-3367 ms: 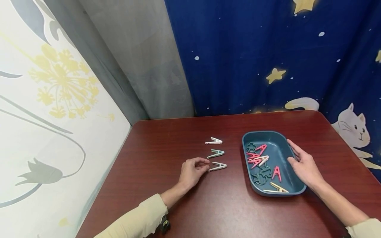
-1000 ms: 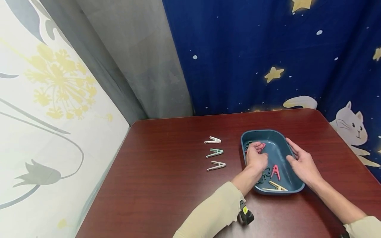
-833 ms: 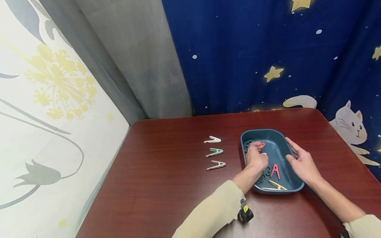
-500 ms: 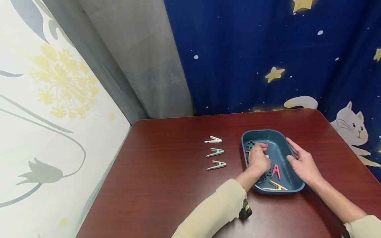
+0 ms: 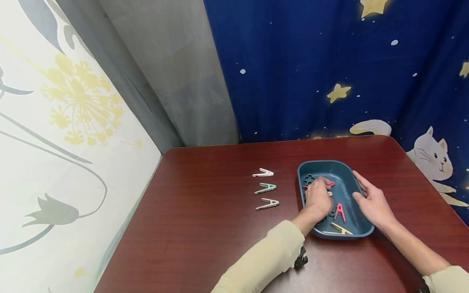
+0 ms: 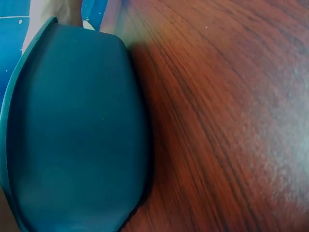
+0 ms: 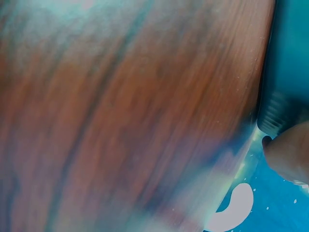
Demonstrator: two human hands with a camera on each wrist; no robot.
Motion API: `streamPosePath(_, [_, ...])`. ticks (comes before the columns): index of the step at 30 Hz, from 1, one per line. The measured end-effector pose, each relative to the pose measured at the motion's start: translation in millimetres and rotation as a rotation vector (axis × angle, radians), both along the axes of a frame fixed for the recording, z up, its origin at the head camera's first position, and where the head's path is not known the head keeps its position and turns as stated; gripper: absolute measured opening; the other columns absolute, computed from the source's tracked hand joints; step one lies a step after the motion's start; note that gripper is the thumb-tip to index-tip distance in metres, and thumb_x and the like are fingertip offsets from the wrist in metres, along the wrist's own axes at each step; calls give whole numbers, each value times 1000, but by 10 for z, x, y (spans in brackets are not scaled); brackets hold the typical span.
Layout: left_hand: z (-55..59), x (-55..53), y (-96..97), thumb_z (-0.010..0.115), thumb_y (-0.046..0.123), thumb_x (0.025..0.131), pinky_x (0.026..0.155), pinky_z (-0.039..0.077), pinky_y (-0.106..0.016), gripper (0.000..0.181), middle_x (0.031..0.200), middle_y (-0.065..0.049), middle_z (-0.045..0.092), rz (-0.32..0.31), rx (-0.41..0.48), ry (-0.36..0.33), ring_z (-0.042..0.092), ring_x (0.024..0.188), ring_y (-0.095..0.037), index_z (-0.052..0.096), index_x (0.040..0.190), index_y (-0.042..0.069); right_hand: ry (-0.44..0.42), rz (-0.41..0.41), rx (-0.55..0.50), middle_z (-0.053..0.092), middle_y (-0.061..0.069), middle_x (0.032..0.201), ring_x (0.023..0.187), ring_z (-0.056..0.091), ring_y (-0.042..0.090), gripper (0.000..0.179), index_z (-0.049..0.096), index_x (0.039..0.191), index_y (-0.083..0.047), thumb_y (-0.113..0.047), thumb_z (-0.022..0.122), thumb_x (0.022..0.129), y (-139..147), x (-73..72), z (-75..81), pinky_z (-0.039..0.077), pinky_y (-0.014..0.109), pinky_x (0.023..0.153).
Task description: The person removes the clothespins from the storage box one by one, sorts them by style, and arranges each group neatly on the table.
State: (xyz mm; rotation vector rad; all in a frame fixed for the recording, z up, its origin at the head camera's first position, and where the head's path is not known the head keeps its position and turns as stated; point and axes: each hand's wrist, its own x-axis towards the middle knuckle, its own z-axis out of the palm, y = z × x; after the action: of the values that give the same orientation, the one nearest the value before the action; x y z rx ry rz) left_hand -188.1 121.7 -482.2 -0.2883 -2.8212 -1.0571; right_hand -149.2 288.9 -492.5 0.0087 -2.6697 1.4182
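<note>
My left hand (image 5: 318, 197) reaches into the left half of the blue tray (image 5: 344, 169), fingers curled downward. A bit of a pink clothespin (image 5: 332, 183) sticks out at its fingertips; the hand hides the rest. A white clip end (image 5: 330, 193) shows beside the thumb. On the tray's right rim, my right hand (image 5: 375, 203) grips with the thumb over the edge and fingers along the outer wall. Another pink clothespin (image 5: 339, 212) and a yellow clothespin (image 5: 341, 228) lie in the tray. The left wrist view shows mainly the tray's outer wall (image 6: 82, 125).
Left of the tray, a white clothespin (image 5: 263, 173), a pale green clothespin (image 5: 265, 188) and a greyish-white clothespin (image 5: 267, 204) form a column on the brown table (image 5: 205, 211). Dark green flat shapes (image 5: 309, 179) lie in the tray, partly covered by the left hand. Curtains hang behind.
My left hand has gone from the lowest clothespin in the column into the tray. The pink clothespin at its fingertips has shifted slightly right. My right hand stays on the rim.
</note>
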Motion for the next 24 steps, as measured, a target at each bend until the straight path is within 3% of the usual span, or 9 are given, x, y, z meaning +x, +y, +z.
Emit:
streamPosePath(3, [-2,2,-1,81,-5,76,89,48,-19,44,93,20,73,-8,22,6,66,98,0,79,108,25,3,-2,6,38,35,159,135,50,59,66,22,169,-9,-7,48,109,-3,0,0,46,10,87])
streamPosePath(11, [43,1,15,70,6,99,87,47,-18,24,97,22,77,0,124,-17,67,101,2,80,111,24,22,-7,13,41,37,157,133,51,59,65,24,169,-7,-5,49,108,-12,-1,-4,42,4,82])
streamPosePath(18, [72,7,7,70,15,104,86,48,-17,20,101,23,78,3,228,24,66,100,8,82,114,27,19,-14,15,42,37,156,132,52,59,65,25,168,-6,-6,49,108,-14,-5,-4,42,3,80])
streamPosePath(24, [90,38,0,72,8,102,76,51,-8,22,100,18,79,-43,451,-13,66,86,15,81,118,20,17,-14,21,42,37,156,132,51,59,65,24,169,-7,-5,49,108,-11,-11,-9,42,3,82])
